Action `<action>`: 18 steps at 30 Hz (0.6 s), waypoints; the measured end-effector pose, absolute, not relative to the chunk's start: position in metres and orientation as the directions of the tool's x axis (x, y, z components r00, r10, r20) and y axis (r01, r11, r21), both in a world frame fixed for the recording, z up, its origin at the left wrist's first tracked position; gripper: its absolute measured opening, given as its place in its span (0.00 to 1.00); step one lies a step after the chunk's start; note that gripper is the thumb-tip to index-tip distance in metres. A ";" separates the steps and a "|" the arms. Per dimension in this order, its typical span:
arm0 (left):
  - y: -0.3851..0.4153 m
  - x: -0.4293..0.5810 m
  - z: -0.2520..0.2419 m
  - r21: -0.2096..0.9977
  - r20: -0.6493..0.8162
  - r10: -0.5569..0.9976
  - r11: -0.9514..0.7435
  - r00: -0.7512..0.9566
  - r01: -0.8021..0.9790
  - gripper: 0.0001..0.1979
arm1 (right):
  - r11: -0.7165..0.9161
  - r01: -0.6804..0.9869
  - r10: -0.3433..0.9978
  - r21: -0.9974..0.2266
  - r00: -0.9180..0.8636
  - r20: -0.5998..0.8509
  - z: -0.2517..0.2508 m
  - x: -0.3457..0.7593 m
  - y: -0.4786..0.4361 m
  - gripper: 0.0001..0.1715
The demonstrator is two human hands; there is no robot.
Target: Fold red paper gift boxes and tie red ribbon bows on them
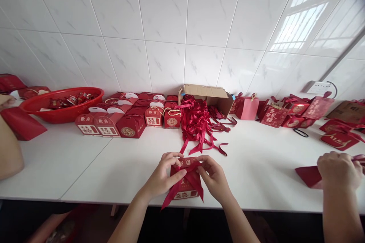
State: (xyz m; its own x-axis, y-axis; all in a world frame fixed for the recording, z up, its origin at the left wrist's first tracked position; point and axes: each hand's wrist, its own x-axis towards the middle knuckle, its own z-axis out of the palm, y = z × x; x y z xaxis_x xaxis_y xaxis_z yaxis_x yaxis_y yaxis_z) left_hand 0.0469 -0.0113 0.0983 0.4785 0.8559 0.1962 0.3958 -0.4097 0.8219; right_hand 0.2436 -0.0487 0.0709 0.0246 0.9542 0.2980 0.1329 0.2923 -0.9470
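Note:
A small red gift box (189,187) with gold and white lettering stands upright near the table's front edge. A dark red ribbon (170,197) is tied in a bow across its upper front, its two tails hanging down. My left hand (167,174) pinches the bow's left side between thumb and fingers. On the other side, my right hand (213,176) grips the right loop with its fingertips against the box top. Just behind the box lies a heap of loose red ribbons (196,121), spilling from an open cardboard box (207,91).
Rows of red boxes (131,126) and a red basin (61,115) of wrapped sweets stand left along the tiled wall. More ribboned boxes (273,115) sit right, near a power strip (318,86). Co-workers' arms (10,148) and a hand (339,171) flank me.

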 end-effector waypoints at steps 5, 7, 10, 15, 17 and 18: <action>-0.009 0.041 0.099 0.848 0.147 0.850 -0.371 0.506 0.377 0.11 | 0.319 0.218 0.942 -0.922 0.035 0.334 0.072 0.244 -0.048 0.09; -0.008 0.040 0.099 0.862 0.137 0.838 -0.364 0.528 0.353 0.10 | 0.357 0.230 0.929 -0.905 0.018 0.370 0.073 0.244 -0.048 0.11; -0.006 0.040 0.099 0.871 0.116 0.846 -0.339 0.520 0.356 0.11 | 0.405 0.249 0.907 -0.879 0.009 0.421 0.073 0.244 -0.047 0.16; -0.001 0.045 0.098 0.851 0.046 0.855 -0.304 0.516 0.428 0.19 | 0.457 0.319 0.874 -0.830 0.014 0.486 0.071 0.241 -0.044 0.18; 0.001 0.045 0.098 0.847 0.006 0.836 -0.296 0.549 0.442 0.21 | 0.466 0.319 0.870 -0.825 0.005 0.494 0.070 0.240 -0.044 0.18; 0.002 0.045 0.098 0.847 -0.012 0.828 -0.289 0.560 0.446 0.21 | 0.475 0.313 0.866 -0.822 -0.003 0.500 0.069 0.240 -0.043 0.18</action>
